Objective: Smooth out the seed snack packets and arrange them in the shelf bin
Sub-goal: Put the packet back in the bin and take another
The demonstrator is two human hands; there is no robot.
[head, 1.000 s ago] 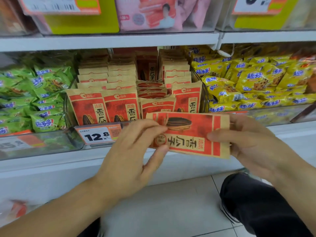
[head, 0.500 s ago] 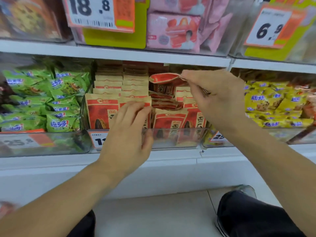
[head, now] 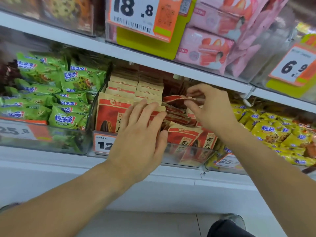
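1. Left hand (head: 142, 134) lies flat, fingers straight, pressing the upright seed packets (head: 111, 115) in the clear shelf bin (head: 188, 156).
2. Right hand (head: 210, 110) pinches one red seed packet (head: 176, 99) above the bin's middle row.

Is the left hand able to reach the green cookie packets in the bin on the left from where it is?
Probably yes. The left hand lies open on the red-and-tan seed packets; the green cookie packets sit in the neighbouring open-topped bin, with only a clear divider wall between.
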